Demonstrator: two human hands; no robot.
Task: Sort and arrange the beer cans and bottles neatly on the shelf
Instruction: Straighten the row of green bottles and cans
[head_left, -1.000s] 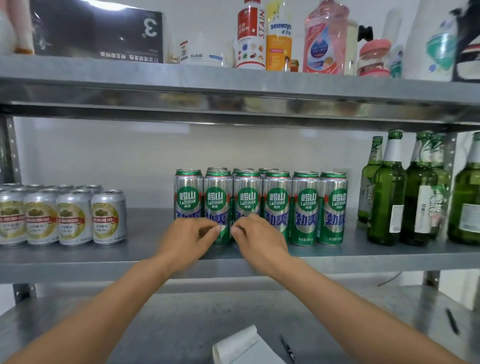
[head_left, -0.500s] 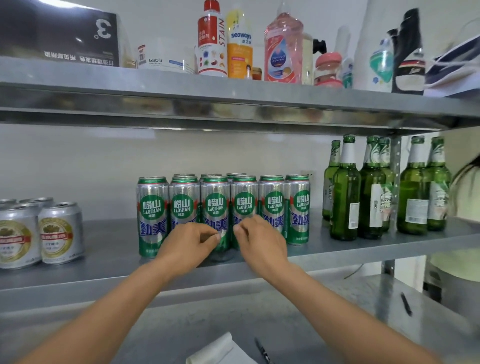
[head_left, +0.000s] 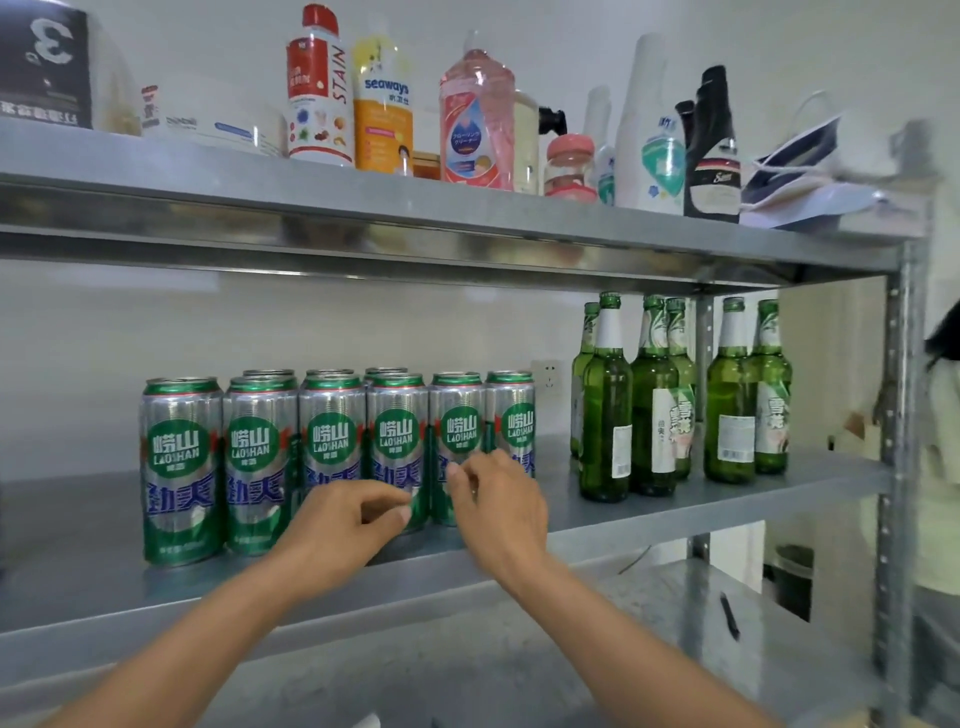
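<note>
A row of green and silver Laoshan beer cans (head_left: 332, 457) stands on the middle metal shelf (head_left: 727, 501), with more cans behind it. Several green glass beer bottles (head_left: 655, 415) stand upright to their right, apart from the cans. My left hand (head_left: 348, 527) has curled fingers, and its thumb and fingertips pinch the lower front of the fourth can (head_left: 397, 441). My right hand (head_left: 501, 512) is curled too, its fingertips on the lower part of the fifth can (head_left: 458, 436). The hands hide the lower parts of these cans.
The upper shelf (head_left: 467, 218) holds cleaning bottles (head_left: 475, 114), a dark bottle (head_left: 712, 150) and a paper bag. A steel post (head_left: 897, 467) bounds the right end, with a person (head_left: 943, 374) beyond it. A pen (head_left: 729, 616) lies on the lower shelf.
My view has swung right, so the silver cans on the left have left the frame. Both hands have shifted right along the front row, from the third can to the fourth and fifth.
</note>
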